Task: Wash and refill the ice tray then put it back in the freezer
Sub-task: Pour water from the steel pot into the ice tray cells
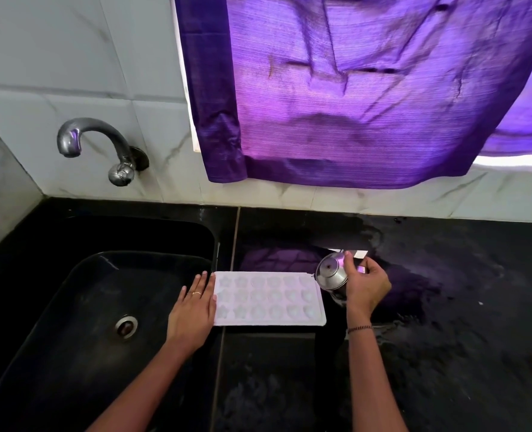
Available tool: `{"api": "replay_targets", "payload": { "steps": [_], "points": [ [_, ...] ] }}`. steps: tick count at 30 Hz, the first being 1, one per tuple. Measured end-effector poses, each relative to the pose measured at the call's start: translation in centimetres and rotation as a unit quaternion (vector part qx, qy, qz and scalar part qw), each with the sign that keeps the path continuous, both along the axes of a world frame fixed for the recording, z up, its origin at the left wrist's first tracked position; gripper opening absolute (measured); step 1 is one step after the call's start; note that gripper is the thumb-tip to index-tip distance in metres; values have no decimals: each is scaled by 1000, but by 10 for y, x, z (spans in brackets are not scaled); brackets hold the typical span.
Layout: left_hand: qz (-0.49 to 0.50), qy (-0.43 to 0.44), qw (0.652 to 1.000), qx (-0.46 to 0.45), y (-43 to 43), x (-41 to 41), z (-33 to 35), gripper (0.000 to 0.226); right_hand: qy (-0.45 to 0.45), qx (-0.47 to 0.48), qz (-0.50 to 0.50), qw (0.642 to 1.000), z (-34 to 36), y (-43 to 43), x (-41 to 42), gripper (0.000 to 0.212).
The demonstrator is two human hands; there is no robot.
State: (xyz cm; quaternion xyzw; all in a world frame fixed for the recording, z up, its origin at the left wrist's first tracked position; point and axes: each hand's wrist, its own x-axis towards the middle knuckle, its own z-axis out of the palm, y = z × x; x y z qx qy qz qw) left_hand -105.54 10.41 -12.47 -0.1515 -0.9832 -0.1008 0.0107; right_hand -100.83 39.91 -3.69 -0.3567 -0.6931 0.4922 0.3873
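Black counter (pixel 445 275): my flat left hand (pixel 193 310) steadies the tray (pixel 269 299); right hand (pixel 367 285) grips the tilted pot (pixel 331 272). I'd pour slowly, cell by cell.

The ice tray (pixel 269 299) is a plain white rectangle lying flat on the black counter (pixel 445 275), lower middle of the frame, with three rows of star and heart pockets facing up. A little steel pot (pixel 331 274) is tipped sideways just at the tray's right end, gripped by the right hand (pixel 366 285).
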Motion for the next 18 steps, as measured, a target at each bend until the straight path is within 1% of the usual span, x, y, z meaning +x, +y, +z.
{"api": "replay_targets", "payload": {
  "steps": [6, 10, 14, 18],
  "points": [
    [1, 4, 1000, -2, 0, 0, 1, 72, -5, -24, -21, 999, -5, 4, 0, 46],
    [-1, -1, 1000, 1, 0, 1, 0, 74, 2, -56, -19, 998, -5, 9, 1, 45],
    [-2, 0, 1000, 0, 1, 0, 1, 74, -1, -65, -9, 998, -6, 17, 4, 47],
    [-3, -2, 1000, 3, 0, 1, 2, 75, 15, -59, 25, 998, -5, 21, 10, 49]
  ]
}}
